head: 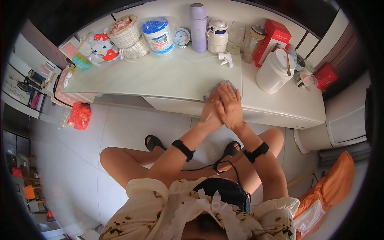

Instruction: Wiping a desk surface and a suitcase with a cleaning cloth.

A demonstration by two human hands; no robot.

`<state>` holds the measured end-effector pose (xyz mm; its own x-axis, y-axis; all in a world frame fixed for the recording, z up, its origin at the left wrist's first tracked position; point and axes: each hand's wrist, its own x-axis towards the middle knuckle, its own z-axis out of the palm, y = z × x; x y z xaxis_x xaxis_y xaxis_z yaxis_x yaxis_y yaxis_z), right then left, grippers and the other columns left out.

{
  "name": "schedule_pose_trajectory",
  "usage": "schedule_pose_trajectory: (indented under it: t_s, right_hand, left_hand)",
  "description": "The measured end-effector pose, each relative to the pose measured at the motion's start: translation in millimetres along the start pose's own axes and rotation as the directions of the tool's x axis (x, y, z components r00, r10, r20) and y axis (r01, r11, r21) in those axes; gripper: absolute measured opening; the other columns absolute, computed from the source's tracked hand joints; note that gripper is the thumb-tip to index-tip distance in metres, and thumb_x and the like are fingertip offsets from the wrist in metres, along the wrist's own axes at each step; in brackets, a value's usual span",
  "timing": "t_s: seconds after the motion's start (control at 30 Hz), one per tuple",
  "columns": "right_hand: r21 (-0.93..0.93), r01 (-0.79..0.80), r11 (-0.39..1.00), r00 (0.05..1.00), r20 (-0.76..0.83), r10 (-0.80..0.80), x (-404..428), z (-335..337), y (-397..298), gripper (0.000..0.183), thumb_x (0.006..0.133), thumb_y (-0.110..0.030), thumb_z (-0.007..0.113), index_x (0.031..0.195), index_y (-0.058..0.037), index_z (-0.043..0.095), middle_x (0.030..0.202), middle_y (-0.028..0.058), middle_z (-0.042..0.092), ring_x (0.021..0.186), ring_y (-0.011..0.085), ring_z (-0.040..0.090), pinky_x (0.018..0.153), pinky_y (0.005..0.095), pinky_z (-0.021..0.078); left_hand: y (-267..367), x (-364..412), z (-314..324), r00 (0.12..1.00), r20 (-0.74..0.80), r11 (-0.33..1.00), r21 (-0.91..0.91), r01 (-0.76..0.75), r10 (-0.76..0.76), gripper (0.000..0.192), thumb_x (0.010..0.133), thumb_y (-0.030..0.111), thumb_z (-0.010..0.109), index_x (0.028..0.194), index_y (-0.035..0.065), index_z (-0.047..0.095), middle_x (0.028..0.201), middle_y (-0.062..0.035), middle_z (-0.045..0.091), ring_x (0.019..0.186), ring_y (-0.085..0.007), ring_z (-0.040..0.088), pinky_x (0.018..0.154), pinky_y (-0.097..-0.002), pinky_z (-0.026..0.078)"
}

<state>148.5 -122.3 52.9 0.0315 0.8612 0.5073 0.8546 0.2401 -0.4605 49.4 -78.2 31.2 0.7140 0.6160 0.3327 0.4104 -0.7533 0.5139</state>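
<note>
A grey cloth (225,81) lies bunched on the glass-like top of a white low cabinet (144,81), close to its front edge. Both hands press down on it. My left hand (211,110) has its fingers on the cloth, partly covered by the other hand. My right hand (231,108) overlaps the left, its fingers stretched forward over the cloth. Behind them a white spray-bottle trigger head (225,59) rests on the cabinet top. To the right stands a white lidded canister (274,72) with a gold-coloured spoon (288,64) at its lid.
Along the back stand a blue-lidded tub (158,37), a round dial gauge (181,37), a lilac thermos (198,30), a cream flask (217,37), a wine glass (237,33), a glass jar (253,45) and a red box (271,40). A red plastic bag (80,116) sits on the floor.
</note>
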Motion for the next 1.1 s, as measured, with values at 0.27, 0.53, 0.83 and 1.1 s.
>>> schedule_pose_trajectory:
  t_s: [0.27,0.53,0.83,1.1]
  right_hand:
    - [-0.247,-0.001,0.969,0.958,0.276,0.071,18,18,1,0.073,0.084,-0.055,0.035,0.138,-0.0075,0.022,0.140,0.0224,0.022,0.129,0.0412,0.019,0.106,0.0488,0.0136]
    - [-0.253,-0.098,0.963,0.876,0.438,0.204,72,29,20,0.073,0.084,-0.057,0.030,0.139,-0.0101,0.021,0.142,0.0197,0.018,0.131,0.0395,0.015,0.107,0.0458,0.0113]
    - [-0.295,-0.095,0.951,0.887,0.409,0.215,91,40,37,0.069,0.086,-0.055,0.027,0.139,-0.0127,0.020,0.144,0.0145,0.018,0.133,0.0340,0.014,0.108,0.0440,0.0101]
    - [-0.259,-0.069,0.963,0.927,0.340,0.158,54,40,18,0.062,0.089,-0.050,0.027,0.138,-0.0124,0.024,0.142,0.0143,0.023,0.131,0.0345,0.018,0.107,0.0439,0.0130]
  left_hand:
    - [-10,4,-4,0.987,-0.160,0.889,0.454,0.061,0.014,0.059,0.082,0.032,0.047,0.134,0.0086,0.032,0.137,-0.0164,0.033,0.127,-0.0386,0.024,0.105,-0.0476,0.016]
    - [-55,37,-12,0.975,-0.156,0.943,0.315,-0.106,0.161,0.060,0.077,0.031,0.052,0.130,0.0082,0.038,0.133,-0.0201,0.035,0.122,-0.0430,0.028,0.101,-0.0522,0.020]
    - [-79,58,-5,0.977,-0.131,0.955,0.267,-0.131,0.171,0.061,0.074,0.032,0.056,0.128,0.0084,0.040,0.132,-0.0218,0.035,0.120,-0.0451,0.029,0.098,-0.0541,0.024]
    - [-38,31,-17,0.939,-0.312,0.981,0.171,-0.095,0.146,0.060,0.074,0.033,0.058,0.125,0.0070,0.041,0.124,-0.0233,0.042,0.112,-0.0448,0.036,0.095,-0.0531,0.028]
